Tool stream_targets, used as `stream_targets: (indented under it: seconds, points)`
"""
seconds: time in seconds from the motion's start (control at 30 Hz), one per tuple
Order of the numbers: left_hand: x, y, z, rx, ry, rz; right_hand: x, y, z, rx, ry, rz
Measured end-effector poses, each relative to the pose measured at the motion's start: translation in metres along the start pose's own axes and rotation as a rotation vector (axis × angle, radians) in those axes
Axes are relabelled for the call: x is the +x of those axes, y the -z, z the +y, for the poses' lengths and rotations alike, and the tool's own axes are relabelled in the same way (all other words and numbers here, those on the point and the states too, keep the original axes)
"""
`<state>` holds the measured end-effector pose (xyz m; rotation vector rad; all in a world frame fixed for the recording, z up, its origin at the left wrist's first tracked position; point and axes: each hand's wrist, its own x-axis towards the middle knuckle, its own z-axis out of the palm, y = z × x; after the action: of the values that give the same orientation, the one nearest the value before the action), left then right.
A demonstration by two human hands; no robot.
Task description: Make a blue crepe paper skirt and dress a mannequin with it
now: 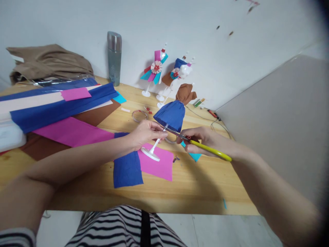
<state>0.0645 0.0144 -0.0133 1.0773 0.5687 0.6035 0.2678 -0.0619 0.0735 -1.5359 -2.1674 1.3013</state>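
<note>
My right hand [197, 139] is closed around a pair of scissors with yellow handles [209, 150]. Their blades lie along the bottom edge of a blue crepe-paper skirt [171, 115]. The skirt hangs on a small white dress-form stand [151, 154], under a brown crepe-paper top [185, 94]. At the hem's left side, my left hand [150, 132] pinches the paper edge between thumb and fingers, close to the scissor tips. Beneath the stand lie a pink sheet [159, 168] and a blue piece [128, 169].
Several dressed miniature forms [156, 67] stand against the wall beside a grey bottle [114, 58]. Coloured paper strips [64, 106] and a brown cloth [51, 63] fill the left side. Tape rolls [139, 116] sit behind my left hand. A cable [223, 127] runs at the right.
</note>
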Motion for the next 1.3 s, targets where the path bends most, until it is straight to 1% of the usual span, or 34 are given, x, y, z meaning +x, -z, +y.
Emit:
stream_targets:
  seconds: [0.23, 0.47, 0.63, 0.73, 0.9, 1.17, 1.3]
  points:
    - [-0.0025, 0.0008, 0.0002, 0.041, -0.019, -0.012, 0.0017, 0.0007, -0.0011, 0.037, 0.018, 0.062]
    - [-0.0011, 0.0016, -0.0030, 0.030, -0.012, 0.017, 0.0024, 0.0017, 0.0020, 0.056, -0.023, 0.069]
    - [-0.0020, 0.0026, -0.0030, 0.072, -0.025, -0.016, 0.0023, 0.0013, 0.0010, 0.071, -0.065, 0.075]
    - [-0.0020, 0.0023, -0.0029, 0.063, -0.023, -0.013, 0.0027, 0.0011, 0.0014, 0.067, -0.070, 0.080]
    - [-0.0004, 0.0012, -0.0043, 0.025, -0.006, 0.022, 0.0025, 0.0019, 0.0057, 0.036, -0.067, 0.061]
    - [0.0011, 0.0032, -0.0050, 0.028, -0.021, -0.032, -0.0018, 0.0022, -0.0019, 0.054, -0.055, -0.062]
    - [0.0002, 0.0028, -0.0050, 0.010, -0.023, -0.023, -0.0018, 0.0037, -0.0022, 0.009, -0.017, -0.048]
